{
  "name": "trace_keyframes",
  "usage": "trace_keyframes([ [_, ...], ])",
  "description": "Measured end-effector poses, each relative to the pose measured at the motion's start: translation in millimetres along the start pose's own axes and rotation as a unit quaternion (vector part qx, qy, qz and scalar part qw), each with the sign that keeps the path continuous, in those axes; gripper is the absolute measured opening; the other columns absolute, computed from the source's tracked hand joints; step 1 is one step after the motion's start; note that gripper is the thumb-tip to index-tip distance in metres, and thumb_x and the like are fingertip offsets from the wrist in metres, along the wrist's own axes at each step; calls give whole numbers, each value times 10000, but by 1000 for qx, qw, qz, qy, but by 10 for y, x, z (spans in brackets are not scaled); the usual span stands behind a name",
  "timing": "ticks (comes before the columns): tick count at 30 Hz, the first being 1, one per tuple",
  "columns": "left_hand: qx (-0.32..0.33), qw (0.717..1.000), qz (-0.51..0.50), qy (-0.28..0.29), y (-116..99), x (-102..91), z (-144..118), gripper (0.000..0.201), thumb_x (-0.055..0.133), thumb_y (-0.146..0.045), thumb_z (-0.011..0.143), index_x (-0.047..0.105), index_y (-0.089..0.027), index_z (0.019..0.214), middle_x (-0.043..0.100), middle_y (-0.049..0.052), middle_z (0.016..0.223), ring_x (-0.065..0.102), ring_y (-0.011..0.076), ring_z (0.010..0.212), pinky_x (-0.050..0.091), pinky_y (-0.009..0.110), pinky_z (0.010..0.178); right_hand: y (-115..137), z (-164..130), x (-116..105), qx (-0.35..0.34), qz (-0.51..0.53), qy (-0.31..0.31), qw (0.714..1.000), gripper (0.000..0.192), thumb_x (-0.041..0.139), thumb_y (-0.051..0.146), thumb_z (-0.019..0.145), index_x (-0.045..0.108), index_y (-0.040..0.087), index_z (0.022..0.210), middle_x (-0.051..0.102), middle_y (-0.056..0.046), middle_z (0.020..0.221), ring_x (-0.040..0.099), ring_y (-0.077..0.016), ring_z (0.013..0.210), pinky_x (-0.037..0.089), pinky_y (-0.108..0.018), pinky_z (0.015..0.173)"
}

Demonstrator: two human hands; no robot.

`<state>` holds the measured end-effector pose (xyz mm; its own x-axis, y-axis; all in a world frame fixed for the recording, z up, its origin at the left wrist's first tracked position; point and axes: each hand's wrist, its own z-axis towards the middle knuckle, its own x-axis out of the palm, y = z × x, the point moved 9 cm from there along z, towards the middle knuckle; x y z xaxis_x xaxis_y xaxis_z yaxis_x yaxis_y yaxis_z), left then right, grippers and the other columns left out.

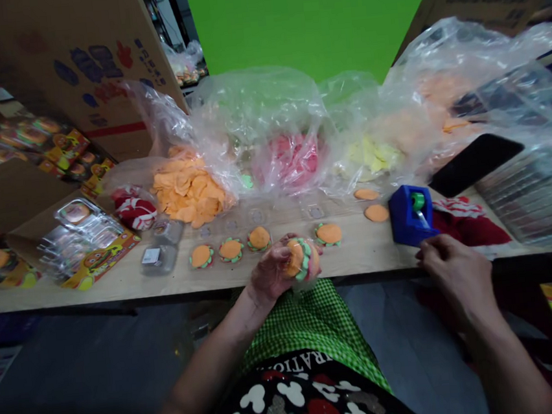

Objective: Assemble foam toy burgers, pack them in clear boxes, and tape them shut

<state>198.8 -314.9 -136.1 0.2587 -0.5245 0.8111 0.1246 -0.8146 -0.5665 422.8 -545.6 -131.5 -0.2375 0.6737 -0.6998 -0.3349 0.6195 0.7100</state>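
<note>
Counter (358,251) ran the full width, w/ big clear plastic bags (268,129) slumped along the back edge, mouths toward the person so parts sat within reach: orange foam rounds (189,192) spilling from one, pink and yellow pieces in others. Cardboard box (71,64) stood back left, printed packs (89,251) stacked below it. Black phone (477,161) lay propped at the right. Blue tape dispenser (408,217) sat near the front edge, close to the working side. Row of small finished toy burgers (231,249) was lined up along the front, prob. for easy counting. Left hand (273,275) was curled tight round one toy burger (299,260), held just above the counter edge over the lap. Right hand (451,275) rested at the counter edge just below the dispenser, fingers loosely bent, empty as far as visible.
</note>
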Motion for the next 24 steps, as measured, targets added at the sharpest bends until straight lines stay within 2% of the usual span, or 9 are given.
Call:
trace_keyframes([
  [1, -2, 1000, 11, -11, 10, -44, -5, 525, 862, -364, 573, 595, -209, 999, 692, 70, 909, 675, 197, 702, 566, 343, 644, 183, -74, 24, -5, 19, 26, 999, 245, 598, 469, 826, 616, 227, 795, 616, -55, 692, 569, -221, 633, 422, -363, 610],
  [3, -9, 999, 41, -34, 28, -130, -16, 542, 867, -314, 564, 590, -210, 1018, 697, 53, 889, 666, 182, 690, 542, 311, 632, 623, -235, 259, -23, 109, 167, 980, 333, 598, 551, 856, 614, 219, 837, 602, -31, 689, 541, -186, 600, 410, -326, 590],
  [5, -19, 996, 77, -42, 39, -174, -27, 553, 878, -289, 559, 588, -203, 1022, 699, 43, 871, 660, 171, 686, 514, 285, 625, 1108, -422, 512, -69, 160, 324, 930, 425, 601, 621, 865, 576, 208, 768, 554, -11, 663, 491, -154, 582, 385, -298, 572],
  [7, -25, 992, 118, -44, 25, -190, -38, 554, 890, -278, 564, 593, -191, 1023, 699, 39, 871, 654, 160, 681, 494, 269, 628, 1489, -527, 641, -123, 170, 410, 888, 489, 570, 657, 890, 520, 204, 711, 487, 7, 658, 426, -130, 582, 346, -279, 557],
  [8, -25, 989, 137, -47, 7, -195, -46, 553, 896, -273, 562, 598, -184, 1019, 695, 34, 863, 646, 150, 668, 485, 259, 623, 1627, -546, 680, -147, 165, 434, 873, 503, 548, 663, 906, 499, 204, 707, 456, 15, 666, 400, -123, 587, 331, -274, 553],
  [11, -24, 983, 172, -56, -68, -192, -74, 552, 912, -266, 538, 614, -165, 991, 676, 15, 822, 614, 117, 631, 456, 226, 597, 1868, -572, 805, -210, 117, 489, 839, 492, 511, 655, 935, 476, 206, 736, 412, 26, 689, 378, -122, 608, 325, -270, 564],
  [14, -22, 981, 185, -55, -138, -162, -106, 540, 914, -270, 527, 620, -151, 964, 665, 12, 806, 601, 106, 632, 443, 212, 589, 1958, -585, 929, -269, 47, 517, 811, 481, 471, 635, 958, 470, 207, 740, 410, 26, 685, 389, -128, 614, 326, -279, 580],
  [18, -17, 979, 196, -48, -184, -134, -128, 531, 915, -284, 533, 617, -147, 952, 658, 10, 808, 595, 104, 643, 438, 206, 584, 1997, -560, 1028, -302, 9, 517, 801, 486, 447, 625, 968, 451, 211, 713, 418, 25, 664, 391, -131, 604, 315, -284, 576],
  [24, -17, 976, 212, -39, -175, -118, -139, 532, 922, -302, 542, 604, -154, 943, 651, 4, 798, 584, 100, 630, 446, 204, 573, 2008, -559, 1102, -301, 29, 537, 787, 441, 503, 557, 950, 479, 217, 670, 438, 23, 631, 389, -128, 575, 316, -273, 535],
])
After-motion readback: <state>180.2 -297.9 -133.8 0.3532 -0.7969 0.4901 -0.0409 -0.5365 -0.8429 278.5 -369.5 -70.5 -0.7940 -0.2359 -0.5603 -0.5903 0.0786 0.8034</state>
